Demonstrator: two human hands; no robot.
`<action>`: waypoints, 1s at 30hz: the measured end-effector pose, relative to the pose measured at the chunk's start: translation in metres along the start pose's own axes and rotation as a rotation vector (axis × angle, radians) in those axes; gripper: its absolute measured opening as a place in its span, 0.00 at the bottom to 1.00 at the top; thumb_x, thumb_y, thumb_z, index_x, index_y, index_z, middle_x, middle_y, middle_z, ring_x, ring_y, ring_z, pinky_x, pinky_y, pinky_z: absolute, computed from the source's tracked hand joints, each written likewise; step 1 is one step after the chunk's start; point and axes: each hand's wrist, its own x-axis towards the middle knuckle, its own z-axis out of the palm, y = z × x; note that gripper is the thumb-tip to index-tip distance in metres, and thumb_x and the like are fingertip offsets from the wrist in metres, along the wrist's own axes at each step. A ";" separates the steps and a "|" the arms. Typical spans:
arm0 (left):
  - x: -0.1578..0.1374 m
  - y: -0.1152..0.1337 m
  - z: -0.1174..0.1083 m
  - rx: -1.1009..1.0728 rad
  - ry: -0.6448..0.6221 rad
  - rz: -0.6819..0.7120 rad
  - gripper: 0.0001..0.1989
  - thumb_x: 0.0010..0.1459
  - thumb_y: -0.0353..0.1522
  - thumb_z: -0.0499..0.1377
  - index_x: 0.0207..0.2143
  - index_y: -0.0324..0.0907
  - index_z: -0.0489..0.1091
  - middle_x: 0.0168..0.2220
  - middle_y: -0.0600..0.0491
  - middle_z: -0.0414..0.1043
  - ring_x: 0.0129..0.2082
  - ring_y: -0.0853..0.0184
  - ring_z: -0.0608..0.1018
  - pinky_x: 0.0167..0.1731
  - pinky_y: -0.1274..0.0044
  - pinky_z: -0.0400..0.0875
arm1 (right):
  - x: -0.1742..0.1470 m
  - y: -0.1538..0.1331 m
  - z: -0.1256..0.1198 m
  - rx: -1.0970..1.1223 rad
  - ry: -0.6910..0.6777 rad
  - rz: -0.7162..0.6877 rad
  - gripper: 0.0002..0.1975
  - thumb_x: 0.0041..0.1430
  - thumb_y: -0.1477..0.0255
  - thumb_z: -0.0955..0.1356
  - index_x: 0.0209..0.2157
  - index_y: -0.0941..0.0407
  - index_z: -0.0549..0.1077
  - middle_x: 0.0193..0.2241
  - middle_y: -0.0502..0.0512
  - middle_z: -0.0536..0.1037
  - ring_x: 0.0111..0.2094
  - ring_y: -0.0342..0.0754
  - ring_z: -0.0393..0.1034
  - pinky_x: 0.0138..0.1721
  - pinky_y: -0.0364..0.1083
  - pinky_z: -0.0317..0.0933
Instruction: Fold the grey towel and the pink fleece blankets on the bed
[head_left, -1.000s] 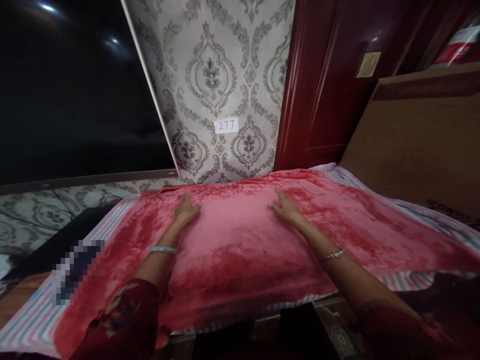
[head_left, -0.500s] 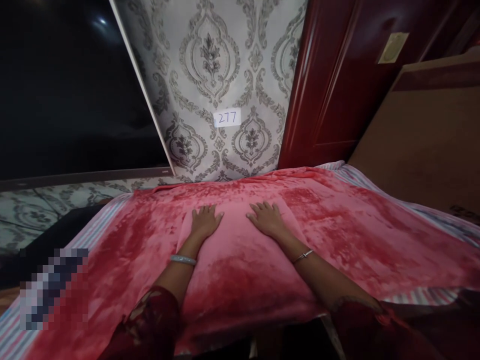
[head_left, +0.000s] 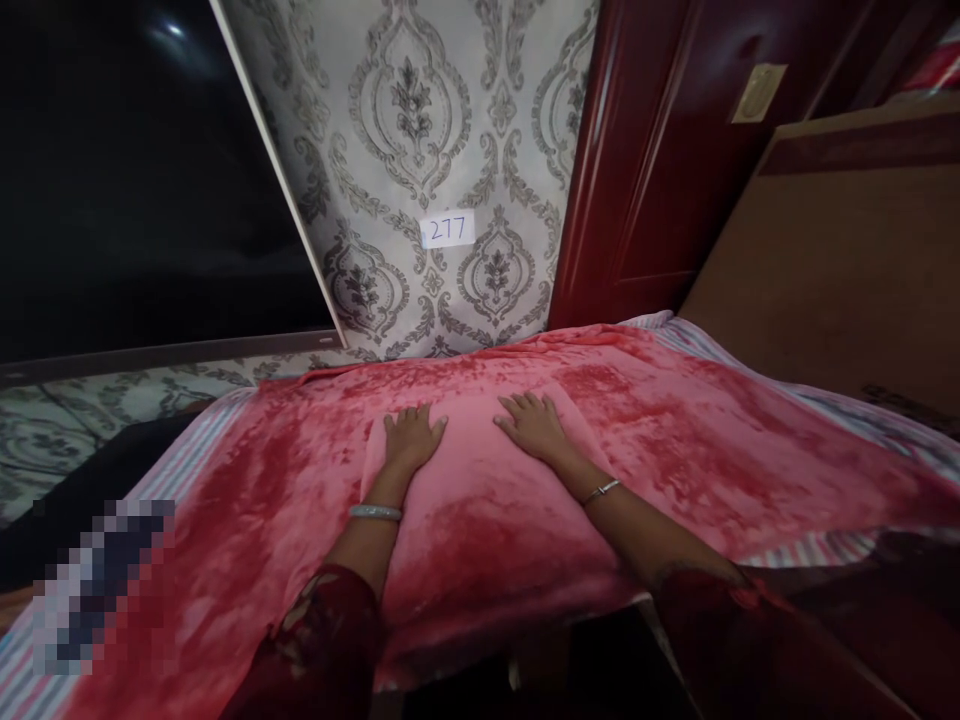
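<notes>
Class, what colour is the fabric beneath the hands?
The fabric is pink with red patches, seen best in the head view.

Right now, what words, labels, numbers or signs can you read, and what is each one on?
"277": on a white label on the patterned wall.
Dark marking low on the brown cardboard: too blurred.
Small mark on the black screen's lower frame: too small.

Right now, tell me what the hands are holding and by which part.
Nothing is held: the left hand and the right hand rest palm down, fingers extended, on the pink-and-red cloth.
</notes>
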 end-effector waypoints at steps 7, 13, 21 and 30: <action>0.000 0.000 -0.003 -0.012 0.020 0.010 0.32 0.68 0.48 0.42 0.62 0.36 0.63 0.60 0.33 0.68 0.62 0.46 0.67 0.62 0.50 0.51 | -0.012 0.017 -0.023 0.160 -0.045 0.157 0.29 0.70 0.59 0.62 0.68 0.52 0.60 0.72 0.60 0.50 0.72 0.60 0.37 0.68 0.63 0.31; -0.003 0.002 -0.008 -0.041 0.034 0.019 0.32 0.67 0.47 0.42 0.60 0.35 0.65 0.59 0.33 0.69 0.61 0.46 0.68 0.61 0.51 0.52 | -0.067 0.063 -0.039 0.366 0.014 0.332 0.35 0.70 0.56 0.60 0.70 0.62 0.56 0.70 0.66 0.54 0.70 0.54 0.49 0.69 0.53 0.43; -0.006 0.001 -0.015 -0.056 0.156 -0.002 0.32 0.66 0.44 0.44 0.63 0.31 0.61 0.62 0.29 0.63 0.63 0.45 0.66 0.61 0.54 0.56 | -0.123 0.086 -0.026 0.673 0.093 0.405 0.34 0.65 0.50 0.63 0.64 0.58 0.67 0.62 0.64 0.69 0.62 0.58 0.65 0.64 0.58 0.55; 0.026 -0.005 -0.037 -0.249 -0.099 0.033 0.24 0.62 0.44 0.50 0.49 0.36 0.74 0.53 0.32 0.75 0.57 0.41 0.72 0.60 0.48 0.54 | -0.134 0.085 -0.022 0.964 0.125 0.546 0.38 0.54 0.46 0.70 0.58 0.57 0.73 0.63 0.64 0.67 0.64 0.61 0.61 0.67 0.60 0.50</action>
